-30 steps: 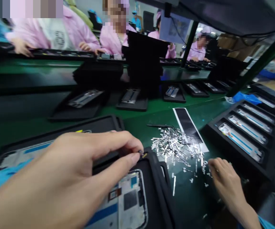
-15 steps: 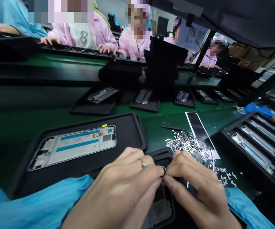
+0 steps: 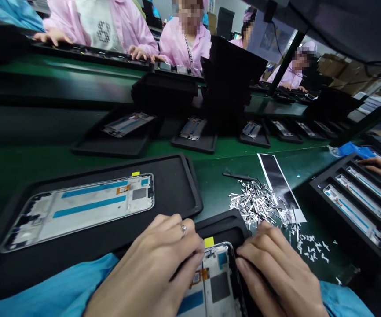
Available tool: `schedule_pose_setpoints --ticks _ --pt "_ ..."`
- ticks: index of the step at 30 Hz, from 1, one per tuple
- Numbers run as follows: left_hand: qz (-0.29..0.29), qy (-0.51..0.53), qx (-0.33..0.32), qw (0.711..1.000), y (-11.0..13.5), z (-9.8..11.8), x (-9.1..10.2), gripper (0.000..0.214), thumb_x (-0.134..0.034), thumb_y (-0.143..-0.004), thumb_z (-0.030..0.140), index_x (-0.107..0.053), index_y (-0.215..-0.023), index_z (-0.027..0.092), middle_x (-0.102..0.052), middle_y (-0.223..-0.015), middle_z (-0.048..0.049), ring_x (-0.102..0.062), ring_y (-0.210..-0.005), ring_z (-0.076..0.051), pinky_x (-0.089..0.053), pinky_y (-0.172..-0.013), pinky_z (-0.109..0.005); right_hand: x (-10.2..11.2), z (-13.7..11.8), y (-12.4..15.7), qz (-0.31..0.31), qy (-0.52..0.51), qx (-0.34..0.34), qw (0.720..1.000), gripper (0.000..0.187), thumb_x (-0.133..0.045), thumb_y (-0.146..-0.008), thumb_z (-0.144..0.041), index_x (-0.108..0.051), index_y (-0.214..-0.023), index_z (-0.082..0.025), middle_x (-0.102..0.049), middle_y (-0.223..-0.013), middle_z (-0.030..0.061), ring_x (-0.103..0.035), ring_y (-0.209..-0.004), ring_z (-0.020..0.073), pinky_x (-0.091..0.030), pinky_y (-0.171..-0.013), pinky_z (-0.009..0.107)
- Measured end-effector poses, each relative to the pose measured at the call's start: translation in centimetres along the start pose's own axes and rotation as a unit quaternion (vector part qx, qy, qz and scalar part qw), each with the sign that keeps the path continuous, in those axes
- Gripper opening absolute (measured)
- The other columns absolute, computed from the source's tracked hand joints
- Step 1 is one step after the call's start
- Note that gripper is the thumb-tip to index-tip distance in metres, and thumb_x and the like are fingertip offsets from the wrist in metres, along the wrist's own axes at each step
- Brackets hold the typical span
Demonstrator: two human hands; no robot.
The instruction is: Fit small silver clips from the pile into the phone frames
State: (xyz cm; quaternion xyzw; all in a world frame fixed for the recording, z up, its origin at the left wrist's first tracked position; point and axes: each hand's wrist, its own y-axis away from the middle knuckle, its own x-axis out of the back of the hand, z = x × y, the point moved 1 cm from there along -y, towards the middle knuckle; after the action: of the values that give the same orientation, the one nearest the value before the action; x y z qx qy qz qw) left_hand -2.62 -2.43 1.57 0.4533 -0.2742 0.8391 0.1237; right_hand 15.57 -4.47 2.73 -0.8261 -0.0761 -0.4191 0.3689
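Scene: a person in blue sleeves works at a green counter [image 3: 230,185] on an assembly line, seen from a head-worn camera.
Left hand: the left hand [image 3: 157,268] lies knuckles-up on the left edge of a phone frame [image 3: 215,281], fingers curled down against it; it pinches nothing that shows, and a ring sits on one finger.
Right hand: the right hand [image 3: 276,268] rests with bent fingers on the right rim of the near tray [image 3: 225,224], fingertips touching the frame's side; whether it grips a small part is hard to tell, since the fingers hide the contact.
Phone frame: silver and white, with a yellow tab at its top and a blue strip lower down, seated in the near black tray between the two hands.
Second tray: a larger black tray [image 3: 174,176] just beyond the left hand holds another phone frame [image 3: 81,207] lying flat.
Loose parts: a heap of small metal pieces [image 3: 259,204] lies on the counter near the right hand, beside a black strip [image 3: 274,174].
Right edge: a slotted rack [image 3: 352,207] holds more frames; a co-worker's hand [image 3: 380,167] touches its far end.
Background: people in pink coats [image 3: 187,44] work at the far side of the line.
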Motion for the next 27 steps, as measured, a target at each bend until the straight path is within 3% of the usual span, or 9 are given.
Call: schedule_pose_setpoints --ticks 4,7,11,15,20,27 --pt "0.003 0.003 0.013 1.0 0.1 -0.2 -0.4 0.024 -0.042 -0.082 0.031 -0.058 -0.068 0.021 -0.055 -0.061 -0.0002 -0.054 -0.069 -0.016 -0.046 -0.071 -0.027 -0.7 -0.2 0.5 -0.024 0.069 0.056 0.996 0.018 -0.044 -0.08 -0.001 -0.058 -0.075 -0.011 -0.061 -0.071 0.0049 -0.054 -0.062 0.0145 -0.048 -0.071 0.032" --pt "0.007 0.003 0.01 1.0 0.2 -0.2 -0.7 0.025 -0.041 -0.082 0.031 -0.058 -0.067 0.021 -0.054 -0.061 -0.0003 -0.052 -0.067 -0.016 -0.045 -0.07 -0.027 -1.6 -0.5 0.5 0.022 0.136 0.106 0.985 0.029 -0.04 -0.084 -0.002 -0.055 -0.064 -0.016 -0.066 -0.075 -0.0013 -0.056 -0.06 0.0113 -0.048 -0.071 0.028" --pt "0.023 0.01 0.0 1.0 -0.1 0.0 -1.1 0.027 -0.037 -0.083 0.025 -0.055 -0.063 0.02 -0.052 -0.06 -0.0001 -0.049 -0.063 -0.014 -0.043 -0.065 -0.027 -2.5 -0.7 0.5 0.075 0.187 0.12 0.972 0.043 -0.031 -0.09 -0.003 -0.051 -0.055 -0.019 -0.067 -0.072 -0.0073 -0.054 -0.055 0.009 -0.045 -0.064 0.025" --pt "0.037 0.021 -0.009 0.999 -0.4 0.1 -1.4 0.03 -0.033 -0.083 0.018 -0.051 -0.06 0.02 -0.051 -0.061 0.0005 -0.045 -0.06 -0.013 -0.04 -0.063 -0.027 -2.9 -0.4 1.5 0.033 0.202 0.145 0.968 0.047 -0.027 -0.093 -0.003 -0.057 -0.061 -0.019 -0.067 -0.081 -0.0064 -0.053 -0.062 0.0098 -0.042 -0.07 0.027" --pt "0.01 0.005 0.0 1.0 -0.1 -0.4 -1.3 0.025 -0.04 -0.082 0.028 -0.055 -0.064 0.02 -0.052 -0.06 -0.0002 -0.049 -0.065 -0.015 -0.045 -0.069 -0.027 -3.2 0.2 2.7 -0.004 0.213 0.154 0.965 0.043 -0.03 -0.092 -0.002 -0.061 -0.067 -0.018 -0.065 -0.095 -0.0043 -0.052 -0.07 0.0111 -0.04 -0.075 0.03" --pt "-0.002 -0.001 0.003 1.0 0.3 -1.0 -1.4 0.021 -0.043 -0.08 0.032 -0.057 -0.07 0.02 -0.055 -0.064 -0.0005 -0.052 -0.07 -0.016 -0.045 -0.078 -0.03 -3.2 0.1 2.7 -0.005 0.206 0.142 0.968 0.044 -0.03 -0.093 -0.005 -0.062 -0.067 -0.019 -0.064 -0.098 -0.0069 -0.053 -0.068 0.0083 -0.043 -0.079 0.027"
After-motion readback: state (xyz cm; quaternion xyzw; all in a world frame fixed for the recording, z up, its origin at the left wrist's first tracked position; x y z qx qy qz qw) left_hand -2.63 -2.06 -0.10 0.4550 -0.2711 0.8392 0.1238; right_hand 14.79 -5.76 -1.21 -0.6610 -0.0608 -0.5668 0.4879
